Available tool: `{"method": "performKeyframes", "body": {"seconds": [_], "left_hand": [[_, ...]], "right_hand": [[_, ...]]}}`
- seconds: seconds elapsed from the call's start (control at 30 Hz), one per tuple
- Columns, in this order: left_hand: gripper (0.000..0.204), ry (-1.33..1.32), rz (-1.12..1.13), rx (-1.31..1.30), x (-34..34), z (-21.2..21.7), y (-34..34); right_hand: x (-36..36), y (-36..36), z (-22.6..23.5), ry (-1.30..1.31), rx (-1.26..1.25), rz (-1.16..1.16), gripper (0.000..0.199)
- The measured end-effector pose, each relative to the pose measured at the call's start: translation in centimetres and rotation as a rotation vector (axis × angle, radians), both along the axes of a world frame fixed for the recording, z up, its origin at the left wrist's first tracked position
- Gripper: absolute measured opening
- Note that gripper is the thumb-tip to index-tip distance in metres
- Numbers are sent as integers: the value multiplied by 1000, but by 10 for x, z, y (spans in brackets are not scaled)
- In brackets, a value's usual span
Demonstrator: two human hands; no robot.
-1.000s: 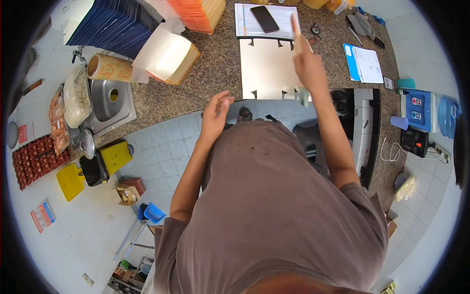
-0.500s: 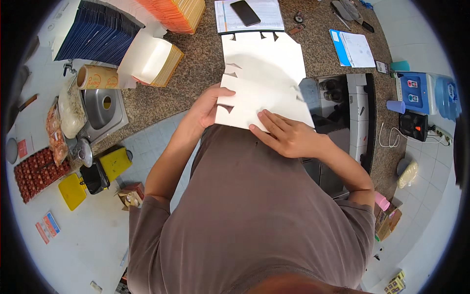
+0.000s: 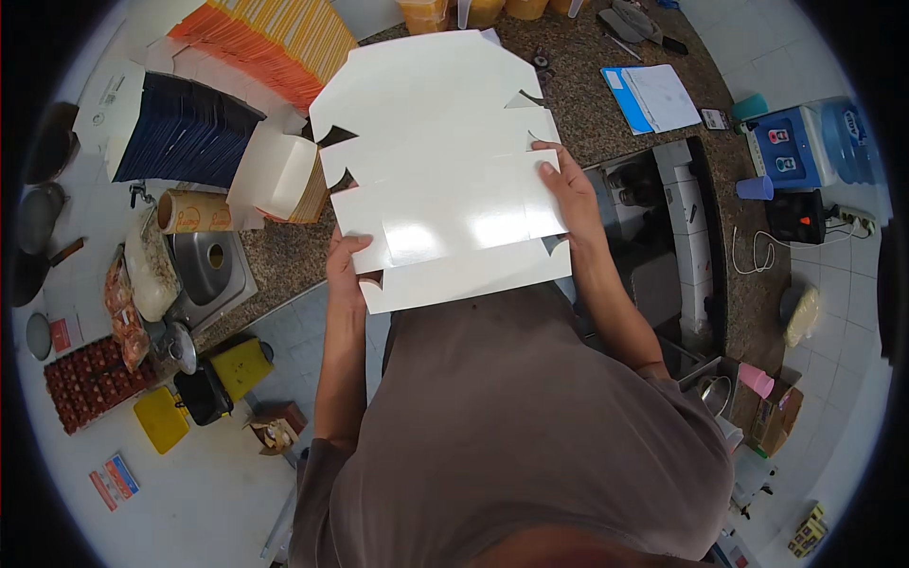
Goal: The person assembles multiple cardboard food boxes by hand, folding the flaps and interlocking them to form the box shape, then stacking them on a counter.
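Note:
I hold a flat white die-cut cardboard box blank up in front of my chest, above the speckled stone counter. My left hand grips its left edge near the lower corner. My right hand grips its right edge, fingers over the face. The blank shows fold lines and notched flaps, and it hides much of the counter behind it.
A folded white box stands left of the blank, with stacks of dark blue and orange flat packs behind. A steel sink and a paper roll lie left. Blue-and-white papers, a black stove, a water dispenser are right.
My right hand pulled the white blank from the counter toward me; both hands then lifted it up, and it now fills the middle of the view.

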State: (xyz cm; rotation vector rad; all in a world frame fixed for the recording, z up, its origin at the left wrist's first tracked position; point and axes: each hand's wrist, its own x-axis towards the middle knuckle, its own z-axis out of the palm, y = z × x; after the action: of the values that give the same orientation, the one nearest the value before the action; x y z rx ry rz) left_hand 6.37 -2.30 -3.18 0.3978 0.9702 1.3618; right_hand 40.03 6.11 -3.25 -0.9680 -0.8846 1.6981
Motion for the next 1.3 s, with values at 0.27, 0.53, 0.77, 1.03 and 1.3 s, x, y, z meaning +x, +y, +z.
{"method": "performKeyframes", "body": {"seconds": [0.27, 0.53, 0.77, 1.03, 1.3], "left_hand": [[41, -104, 30, 59, -15, -31, -34], [55, 14, -68, 63, -24, -21, -59], [47, 254, -166, 29, -8, 31, -44], [37, 561, -208, 309, 64, 48, -45], [35, 702, -118, 24, 16, 52, 12]], "right_hand": [[-8, -27, -7, 305, -137, 94, 37], [-6, -51, 38, 272, -153, 9, 43], [11, -29, 51, -208, -92, 242, 49], [-75, -22, 32, -513, 465, -151, 48], [-52, -5, 38, -238, 106, -81, 45]]}}
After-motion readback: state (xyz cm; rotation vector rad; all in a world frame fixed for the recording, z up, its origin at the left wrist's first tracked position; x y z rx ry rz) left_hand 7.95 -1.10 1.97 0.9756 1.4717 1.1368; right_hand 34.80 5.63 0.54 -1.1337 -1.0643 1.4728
